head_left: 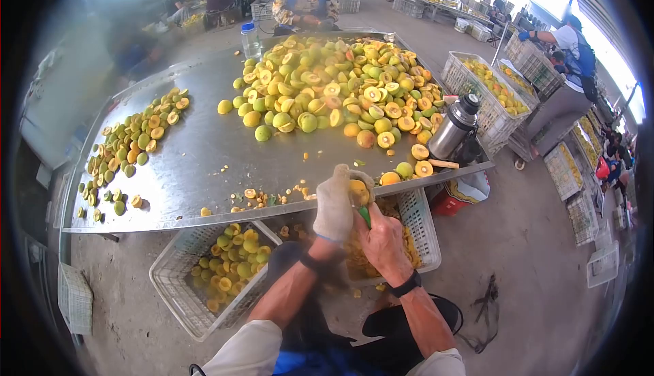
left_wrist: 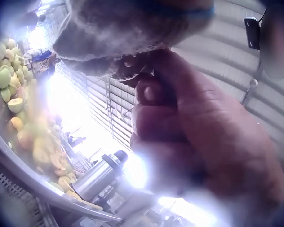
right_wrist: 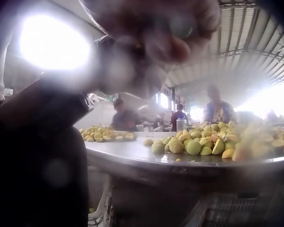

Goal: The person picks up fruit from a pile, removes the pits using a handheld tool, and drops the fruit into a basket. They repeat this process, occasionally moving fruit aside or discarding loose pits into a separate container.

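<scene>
My left hand point(head_left: 334, 206), in a pale work glove, grips a yellow peach half point(head_left: 359, 191) just past the table's front edge. Close below it, my bare right hand point(head_left: 387, 245) holds a small tool by its green handle point(head_left: 365, 215); its working end is hidden at the fruit. In the left wrist view the bare fingers point(left_wrist: 156, 118) meet the glove point(left_wrist: 128, 33). Ahead on the metal table point(head_left: 197, 171) lies a big heap of green-yellow peach halves point(head_left: 306, 97), with a smaller heap point(head_left: 136, 137) to the left.
A steel thermos point(head_left: 456, 127) stands at the table's right corner, and a blue-capped bottle point(head_left: 251, 41) at the back. Under the front edge sit a crate of peach halves point(head_left: 160, 267) and another crate point(head_left: 426, 233). Opposite sits a person point(head_left: 305, 1); filled crates point(head_left: 497, 120) stand right.
</scene>
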### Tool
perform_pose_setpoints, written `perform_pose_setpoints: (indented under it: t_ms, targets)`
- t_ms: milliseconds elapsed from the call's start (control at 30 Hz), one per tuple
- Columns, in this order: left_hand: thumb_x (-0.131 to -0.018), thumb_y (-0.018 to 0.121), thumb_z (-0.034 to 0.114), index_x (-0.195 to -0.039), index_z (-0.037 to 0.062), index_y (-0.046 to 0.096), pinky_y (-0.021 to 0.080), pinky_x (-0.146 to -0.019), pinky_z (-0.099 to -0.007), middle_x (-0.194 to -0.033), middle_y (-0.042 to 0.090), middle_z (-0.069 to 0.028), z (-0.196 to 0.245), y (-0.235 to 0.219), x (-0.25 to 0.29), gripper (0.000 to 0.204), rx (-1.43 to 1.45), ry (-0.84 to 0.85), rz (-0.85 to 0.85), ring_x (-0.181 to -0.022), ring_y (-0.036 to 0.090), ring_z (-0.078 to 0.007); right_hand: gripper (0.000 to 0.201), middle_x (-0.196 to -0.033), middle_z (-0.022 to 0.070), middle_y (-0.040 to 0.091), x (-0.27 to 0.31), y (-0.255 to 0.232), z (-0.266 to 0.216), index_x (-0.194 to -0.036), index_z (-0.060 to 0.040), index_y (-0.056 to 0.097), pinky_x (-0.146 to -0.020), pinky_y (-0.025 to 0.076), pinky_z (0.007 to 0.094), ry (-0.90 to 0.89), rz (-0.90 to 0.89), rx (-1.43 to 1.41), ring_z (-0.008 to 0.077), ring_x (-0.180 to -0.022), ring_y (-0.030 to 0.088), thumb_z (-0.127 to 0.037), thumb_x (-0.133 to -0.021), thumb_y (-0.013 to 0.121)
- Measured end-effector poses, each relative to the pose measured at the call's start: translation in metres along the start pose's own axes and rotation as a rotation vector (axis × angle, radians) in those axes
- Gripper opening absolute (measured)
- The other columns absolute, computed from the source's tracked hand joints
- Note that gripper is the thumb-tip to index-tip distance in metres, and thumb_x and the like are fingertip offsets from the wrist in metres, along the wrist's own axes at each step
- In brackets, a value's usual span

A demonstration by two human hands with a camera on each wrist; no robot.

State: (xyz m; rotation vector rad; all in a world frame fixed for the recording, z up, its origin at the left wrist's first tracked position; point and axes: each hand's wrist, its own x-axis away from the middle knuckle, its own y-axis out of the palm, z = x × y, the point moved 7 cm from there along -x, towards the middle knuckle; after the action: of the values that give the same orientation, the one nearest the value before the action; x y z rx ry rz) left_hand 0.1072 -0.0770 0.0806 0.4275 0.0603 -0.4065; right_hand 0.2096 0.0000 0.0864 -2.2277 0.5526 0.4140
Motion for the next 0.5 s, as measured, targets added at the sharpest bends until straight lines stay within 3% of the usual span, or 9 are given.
perform_pose_setpoints:
  t_ms: [100,200,300,400,500]
  targets:
    - [-0.116,0.043,0.047,-0.093,-0.0040,0.073,0.049,-0.067,-0.0290,-0.079,0.069,-0.0077,0.002,0.007,0.005,0.063,-0.100,0.022,-0.113,-0.072,0.061,-0.0137,0.012,-0.077,0.0273,0.065,0.005,-0.007,0.000,-0.102,0.0053,0.064,-0.058,0.050,0.0479,0.047,0.001,-0.197,0.0500,-0.066,0.064,-0.006,-0.102,0.068]
    - [-0.116,0.044,0.046,-0.091,-0.0043,0.073,0.048,-0.066,-0.0287,-0.078,0.069,-0.0071,0.000,0.016,0.009,0.063,-0.143,-0.025,-0.180,-0.071,0.060,-0.0134,0.023,-0.068,0.0186,0.063,0.012,-0.011,0.011,-0.093,0.0037,0.063,-0.053,0.045,0.0384,0.001,-0.045,-0.205,0.0374,-0.054,0.060,-0.015,-0.108,0.064]
    - [-0.115,0.045,0.046,-0.090,-0.0042,0.073,0.048,-0.066,-0.0290,-0.078,0.068,-0.0073,0.011,0.025,0.012,0.063,-0.213,-0.062,-0.264,-0.071,0.059,-0.0134,0.042,-0.062,0.0033,0.054,0.027,0.005,0.038,-0.082,-0.0037,0.055,-0.046,0.036,0.0296,0.340,-0.253,-0.595,0.0161,-0.048,0.049,-0.031,-0.114,0.058]
    - [-0.115,0.046,0.047,-0.092,-0.0035,0.074,0.049,-0.067,-0.0297,-0.080,0.069,-0.0084,0.008,0.038,0.014,0.062,-0.098,-0.088,-0.365,-0.070,0.059,-0.0140,0.050,-0.062,-0.0061,0.044,0.043,0.005,0.040,-0.077,-0.0095,0.051,-0.043,0.031,0.0263,0.665,-0.483,-0.981,0.0045,-0.047,0.039,-0.042,-0.116,0.052]
    - [-0.114,0.046,0.048,-0.096,-0.0027,0.073,0.050,-0.070,-0.0304,-0.083,0.070,-0.0093,-0.001,0.048,0.013,0.061,0.134,-0.106,-0.329,-0.072,0.062,-0.0156,0.056,-0.060,-0.0069,0.036,0.048,0.005,0.034,-0.075,-0.0135,0.040,-0.042,0.024,0.0232,0.674,-0.572,-1.266,0.0031,-0.047,0.033,-0.052,-0.115,0.050]
